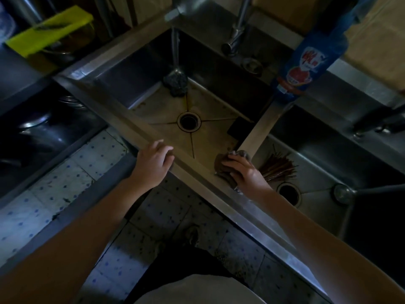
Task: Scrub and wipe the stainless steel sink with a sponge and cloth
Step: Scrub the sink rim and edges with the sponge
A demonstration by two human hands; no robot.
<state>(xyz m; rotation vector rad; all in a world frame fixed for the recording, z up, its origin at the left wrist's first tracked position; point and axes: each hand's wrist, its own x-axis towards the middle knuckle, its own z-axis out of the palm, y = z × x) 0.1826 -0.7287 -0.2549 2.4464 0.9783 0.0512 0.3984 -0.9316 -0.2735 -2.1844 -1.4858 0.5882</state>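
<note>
Water (175,51) ran from the tap (237,36) in the head view, falling onto a dark lumpy scourer (175,83) in the far corner of the sink (105,99). A flat black block (237,128), possibly a sponge, leaned against the right wall of the same basin, near the drain (189,121).

At the near corner, where the front rim met the divider (263,121) between the two basins, the right hand (245,172) bore down on a bunched brown cloth (224,170), fingers bent over the wad and gripping it against the steel. The left hand (153,163) rested further along the same front rim, fingers loosely bent over its inner edge and holding nothing; it seemed only to steady the person.

The rim's long line ran from one hand to the other, so a wipe along it would likely carry the cloth toward the left hand. The basin floor lay just beyond and left of the cloth, the divider straight ahead. The right hand was much the nearer to both.

A blue bottle (306,62) stood at the divider's far end, and a bundle of chopsticks (278,167) lay in the right basin, just beside the cloth hand.
</note>
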